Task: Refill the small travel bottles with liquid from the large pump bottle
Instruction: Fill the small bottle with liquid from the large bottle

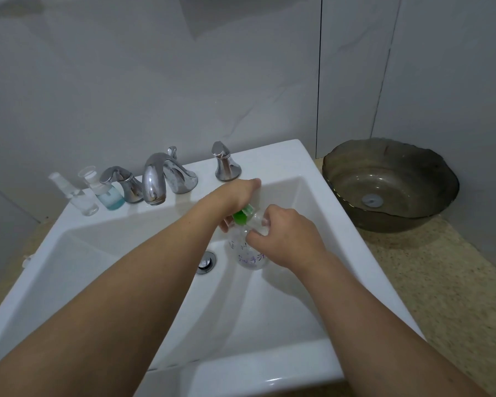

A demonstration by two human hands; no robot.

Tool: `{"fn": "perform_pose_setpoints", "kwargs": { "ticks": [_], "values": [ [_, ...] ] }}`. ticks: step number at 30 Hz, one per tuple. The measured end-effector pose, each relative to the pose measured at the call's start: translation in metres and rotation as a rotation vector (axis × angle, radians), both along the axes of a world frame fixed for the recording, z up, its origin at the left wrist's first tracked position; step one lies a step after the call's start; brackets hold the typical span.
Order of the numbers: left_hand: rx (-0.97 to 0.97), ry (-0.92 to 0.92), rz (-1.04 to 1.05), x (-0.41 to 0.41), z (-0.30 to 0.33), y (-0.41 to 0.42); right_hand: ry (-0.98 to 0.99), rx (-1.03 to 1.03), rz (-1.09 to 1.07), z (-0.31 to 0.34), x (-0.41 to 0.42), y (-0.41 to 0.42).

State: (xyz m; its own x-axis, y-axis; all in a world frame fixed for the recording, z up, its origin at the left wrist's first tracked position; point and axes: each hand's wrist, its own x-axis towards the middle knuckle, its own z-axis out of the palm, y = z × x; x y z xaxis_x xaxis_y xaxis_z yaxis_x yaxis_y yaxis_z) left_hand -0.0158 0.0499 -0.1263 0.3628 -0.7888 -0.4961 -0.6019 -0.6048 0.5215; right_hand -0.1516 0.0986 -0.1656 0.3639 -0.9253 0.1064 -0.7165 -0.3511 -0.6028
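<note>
A large clear pump bottle [248,253] with purple writing hangs over the white sink [312,173] basin, near the drain. Its pump head is green [242,214]. My left hand [235,197] closes over the green pump head from above. My right hand [284,234] grips the bottle's clear neck and shoulder just below the pump. Two small travel bottles stand on the sink's back left ledge: a clear spray bottle [79,200] and a small pump bottle [105,191] with blue liquid in its bottom half. The large bottle's contents look clear; its level is hard to tell.
A chrome faucet [158,181] with two handles [225,164] lines the back ledge. The chrome drain [206,262] sits in the basin. A dark glass bowl basin [390,184] rests on the speckled counter [447,282] to the right. Grey tiled wall behind.
</note>
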Motion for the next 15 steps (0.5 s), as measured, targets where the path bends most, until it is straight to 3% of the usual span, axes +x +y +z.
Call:
{"fn": "perform_pose_setpoints", "kwargs": {
  "ticks": [3, 15],
  "values": [
    [-0.072, -0.020, 0.030, -0.0032, -0.0029, 0.0008, 0.026, 0.032, -0.007, -0.0006, 0.0004, 0.0006],
    [-0.069, 0.018, 0.043, 0.0006, -0.0079, -0.0011, 0.045, 0.030, 0.000, 0.0007, 0.0008, -0.0010]
  ]
}}
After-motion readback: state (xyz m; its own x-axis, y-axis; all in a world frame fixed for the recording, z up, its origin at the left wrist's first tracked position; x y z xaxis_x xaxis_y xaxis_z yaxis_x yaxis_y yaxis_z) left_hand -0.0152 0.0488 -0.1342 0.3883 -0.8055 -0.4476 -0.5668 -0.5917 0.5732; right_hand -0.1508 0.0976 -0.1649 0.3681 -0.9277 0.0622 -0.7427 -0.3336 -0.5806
